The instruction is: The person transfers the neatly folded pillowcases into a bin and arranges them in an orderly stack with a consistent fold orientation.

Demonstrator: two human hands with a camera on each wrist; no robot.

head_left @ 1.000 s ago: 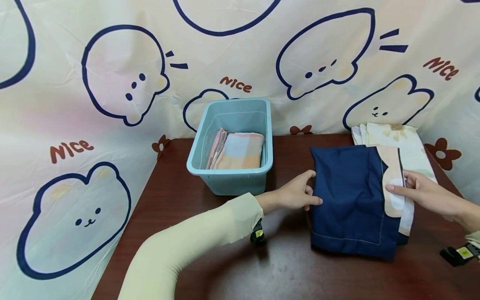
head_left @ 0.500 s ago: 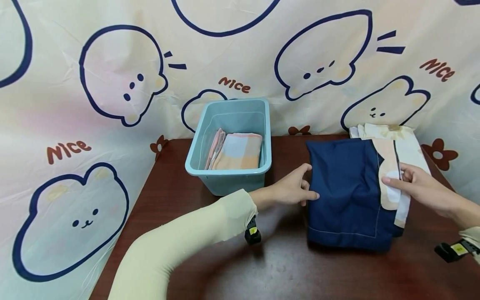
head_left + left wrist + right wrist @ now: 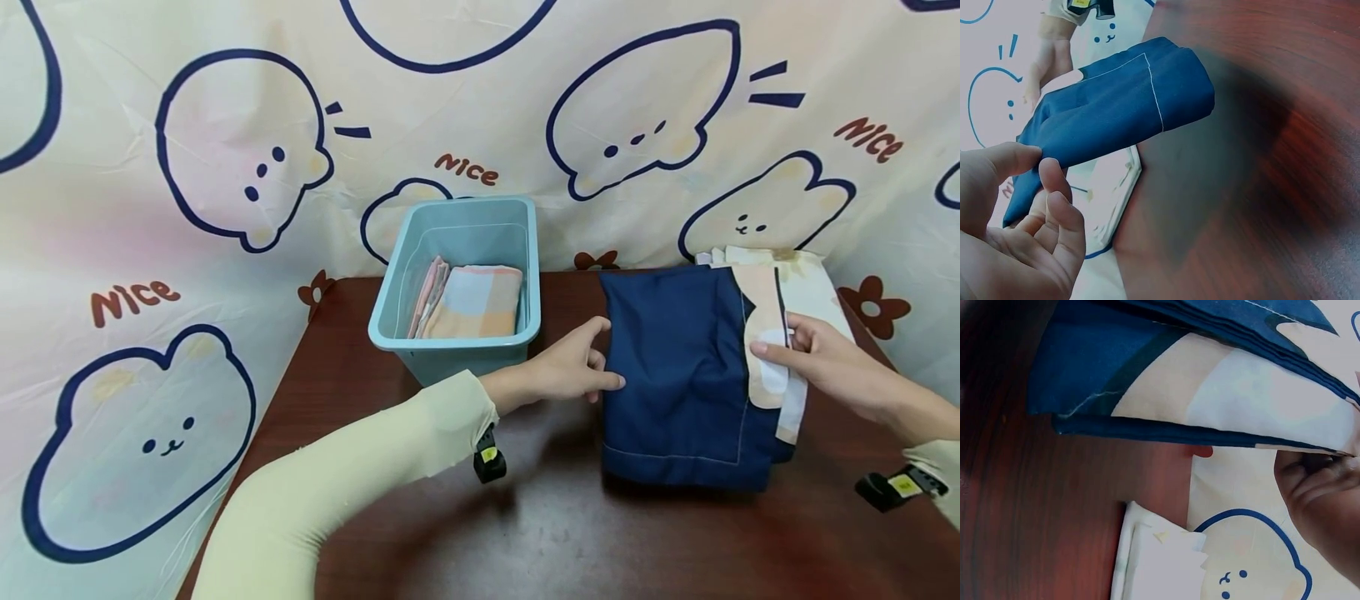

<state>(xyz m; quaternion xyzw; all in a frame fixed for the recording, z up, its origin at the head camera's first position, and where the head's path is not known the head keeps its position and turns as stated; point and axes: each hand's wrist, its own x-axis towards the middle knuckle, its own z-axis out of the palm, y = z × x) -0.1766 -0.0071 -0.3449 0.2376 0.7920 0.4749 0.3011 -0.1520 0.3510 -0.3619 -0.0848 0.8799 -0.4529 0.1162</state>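
Note:
A folded navy cloth (image 3: 671, 375) with a peach-and-white printed strip along its right side is held up between both hands, above the table. My left hand (image 3: 566, 367) pinches its left edge between thumb and fingers, plainly seen in the left wrist view. At the opposite edge, my right hand (image 3: 836, 362) grips the layers, thumb on top over the print. In the right wrist view the stacked folds of the navy cloth (image 3: 1104, 369) show edge-on, with the right hand (image 3: 1322, 487) partly cut off by the frame.
Left of the cloth stands a light-blue plastic bin (image 3: 459, 343) holding folded fabrics, one of them a checked cloth (image 3: 480, 300). Behind the navy cloth, a folded white patterned cloth (image 3: 821, 292) lies on the dark wood table (image 3: 555, 517). A printed curtain (image 3: 465, 100) hangs around the back.
Both hands have carried the navy cloth a little to the left and up in the head view, keeping their hold on it. The bin and white cloth stay where they were.

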